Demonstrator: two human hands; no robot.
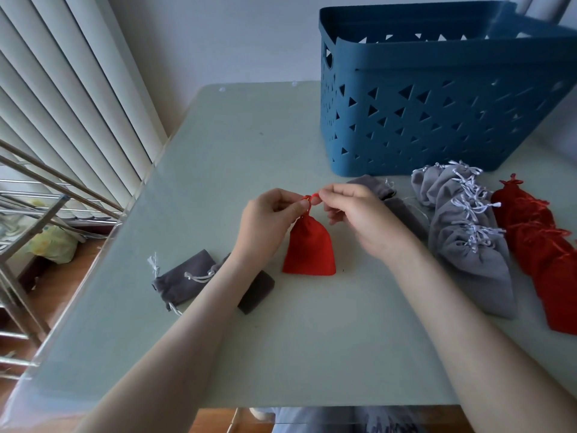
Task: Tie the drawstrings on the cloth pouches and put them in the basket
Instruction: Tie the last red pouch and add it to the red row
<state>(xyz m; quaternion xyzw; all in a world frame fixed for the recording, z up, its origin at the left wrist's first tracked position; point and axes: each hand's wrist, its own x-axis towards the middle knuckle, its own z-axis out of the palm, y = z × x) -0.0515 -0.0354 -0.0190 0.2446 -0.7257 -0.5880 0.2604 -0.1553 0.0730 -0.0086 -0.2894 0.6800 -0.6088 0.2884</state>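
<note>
The left hand (271, 214) and right hand (352, 210) each pinch the red drawstring (309, 199); the red pouch (309, 248) hangs just below their fingertips.

The basket (437, 114) is blue with triangle cut-outs; pouches are red (309, 248), pale grey (468, 245) and dark grey (184, 279); the counter (281, 339) is greenish-grey.

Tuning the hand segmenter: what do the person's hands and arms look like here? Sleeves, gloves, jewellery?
Left hand and right hand are bare: no gloves, rings, watch or bands visible. No sleeves in view; both arms are uncovered down to the frame edge.
</note>
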